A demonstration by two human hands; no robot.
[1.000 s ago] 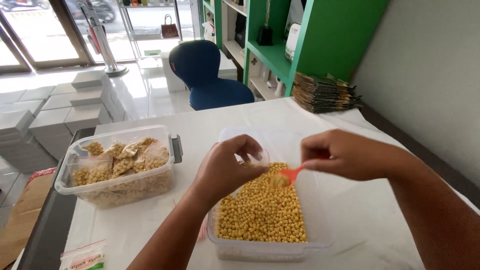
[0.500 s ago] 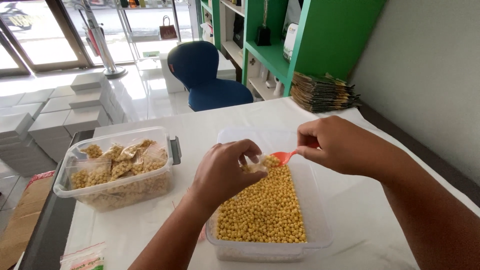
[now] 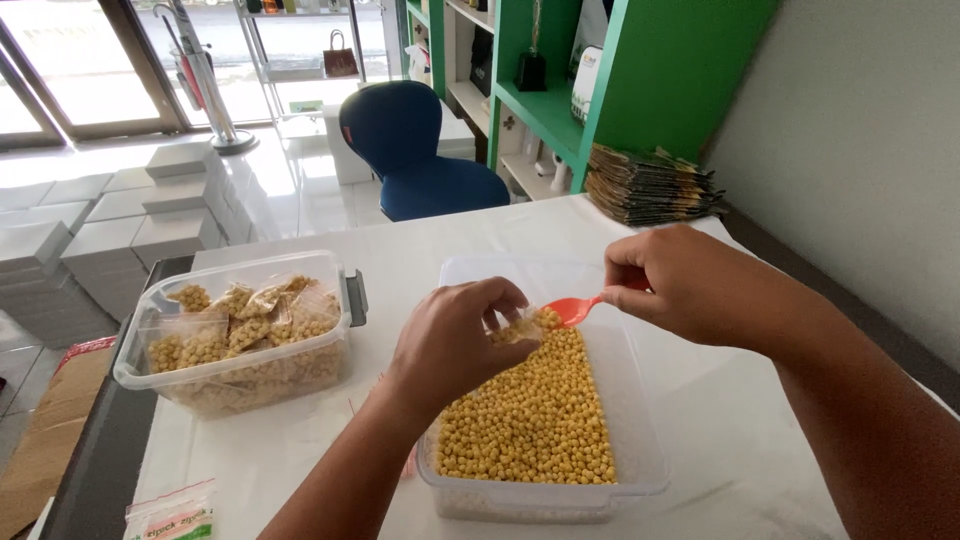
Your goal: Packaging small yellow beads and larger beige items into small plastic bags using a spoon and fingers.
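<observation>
My left hand [image 3: 452,340] pinches a small clear plastic bag [image 3: 512,327] over a clear plastic tub [image 3: 640,430] filled with small yellow balls [image 3: 530,425]. My right hand [image 3: 690,285] grips the handle of an orange spoon [image 3: 575,309]. The spoon's bowl sits at the mouth of the bag with a few yellow balls beside it. Both hands hover above the far half of the tub.
A second clear tub [image 3: 240,325] at the left holds several filled small bags. A pack of zip bags [image 3: 170,513] lies at the table's near left corner. A stack of brown pouches [image 3: 645,185] rests at the far right. A blue chair [image 3: 415,150] stands behind the white table [image 3: 420,250].
My right hand lifted the spoon with yellow balls out of the tub up to the bag's mouth. My left hand stayed holding the bag.
</observation>
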